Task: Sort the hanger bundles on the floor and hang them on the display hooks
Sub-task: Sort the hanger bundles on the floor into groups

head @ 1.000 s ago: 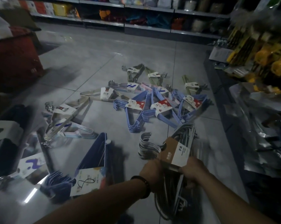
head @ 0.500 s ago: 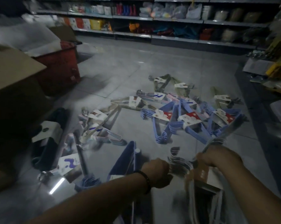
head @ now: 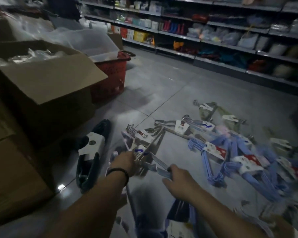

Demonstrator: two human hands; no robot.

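Well, the floor (head: 162, 93) carries everything: a box (head: 47, 79) on my left, the blue pile (head: 230, 162) well off to my right, and a black bundle (head: 90, 152) beside the box. Between them lies the pale bundle (head: 159, 164), long axis crosswise, spanning both hands. My left hand (head: 123, 163) grips its hook end. My right hand (head: 179, 179) curls over the nearer arm tips, though blur hides the fingertips. Lifting it likely takes both hands.
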